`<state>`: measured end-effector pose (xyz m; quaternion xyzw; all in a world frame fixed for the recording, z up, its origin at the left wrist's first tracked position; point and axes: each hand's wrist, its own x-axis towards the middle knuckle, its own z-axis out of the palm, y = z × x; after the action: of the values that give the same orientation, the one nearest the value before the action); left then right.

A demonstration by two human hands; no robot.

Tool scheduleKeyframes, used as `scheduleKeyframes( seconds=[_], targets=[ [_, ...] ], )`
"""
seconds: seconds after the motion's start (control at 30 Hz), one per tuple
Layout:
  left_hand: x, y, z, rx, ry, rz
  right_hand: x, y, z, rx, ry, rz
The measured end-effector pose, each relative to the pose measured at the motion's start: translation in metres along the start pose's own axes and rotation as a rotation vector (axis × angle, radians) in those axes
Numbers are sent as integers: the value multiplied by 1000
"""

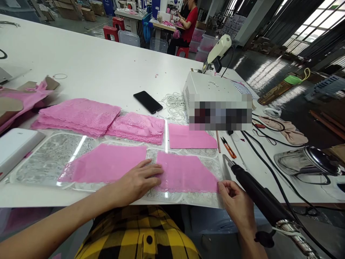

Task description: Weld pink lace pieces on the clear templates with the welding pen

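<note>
Two cut pink fabric pieces lie flat side by side on a clear plastic sheet in front of me. On the left edge of the right-hand fabric piece [185, 172], my left hand [144, 178] rests with its fingers stretched out. My right hand [234, 198] pinches that piece's lower right corner between thumb and fingers. The left-hand fabric piece [107, 163] lies just beyond my left fingers. Behind them are a folded stack of pink lace fabric [81, 115], a smaller lace stack [137, 126] and a pink rectangular stack [188, 138].
A black-handled tool [258, 194] on a cable slants in beside my right hand. Orange thread snips [228, 147], a grey box [215, 90], a phone [147, 101] and a glass mug [299, 162] sit on the white table. A person in red [190, 27] works farther back.
</note>
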<state>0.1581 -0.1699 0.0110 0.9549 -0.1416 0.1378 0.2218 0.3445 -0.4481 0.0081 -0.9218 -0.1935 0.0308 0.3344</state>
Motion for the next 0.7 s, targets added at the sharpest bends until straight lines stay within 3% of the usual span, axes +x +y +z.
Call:
scheduleKeyframes(
  seconds=[0.4,0.7],
  targets=[
    [-1,5,0,-3,-7,-31,1,4,-6,-33,-55,143],
    [-1,6,-3,-9,-5,-23,0,19,-3,34,-99,145]
  ],
)
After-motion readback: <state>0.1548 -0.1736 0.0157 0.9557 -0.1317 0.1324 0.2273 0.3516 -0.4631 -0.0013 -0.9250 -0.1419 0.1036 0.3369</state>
